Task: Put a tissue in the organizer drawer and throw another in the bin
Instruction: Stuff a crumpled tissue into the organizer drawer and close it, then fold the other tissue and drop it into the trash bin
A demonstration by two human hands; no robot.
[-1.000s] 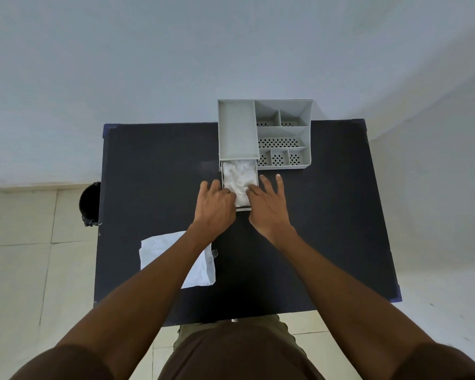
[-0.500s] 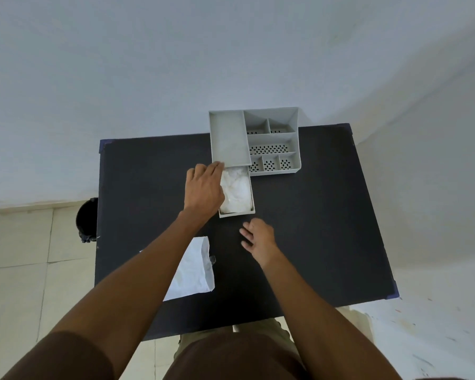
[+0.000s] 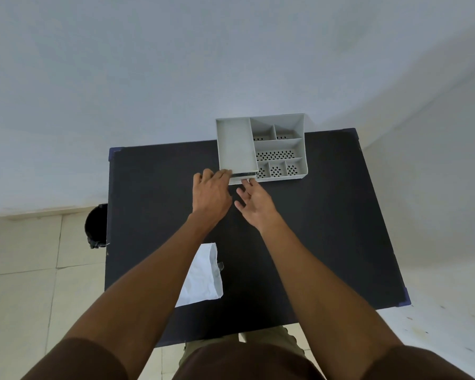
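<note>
A grey desk organizer [image 3: 279, 145] with several compartments stands at the far edge of the black table [image 3: 313, 229]. Its drawer [image 3: 242, 179] under the left part is pushed almost fully in; only the front lip shows, and the tissue inside is hidden. My left hand [image 3: 211, 192] rests palm down at the organizer's front left corner, fingers touching it. My right hand [image 3: 254, 202] has its fingers spread, fingertips against the drawer front. A second white tissue [image 3: 202, 281] lies flat on the near left of the table, partly covered by my left forearm.
A black bin [image 3: 96, 225] stands on the tiled floor just off the table's left edge. A white wall runs behind the table. The table's right half is bare black surface.
The drawer, open with the tissue showing before, has slid nearly shut. My right hand came forward from the table to the drawer front. My left hand stayed at the organizer's left side.
</note>
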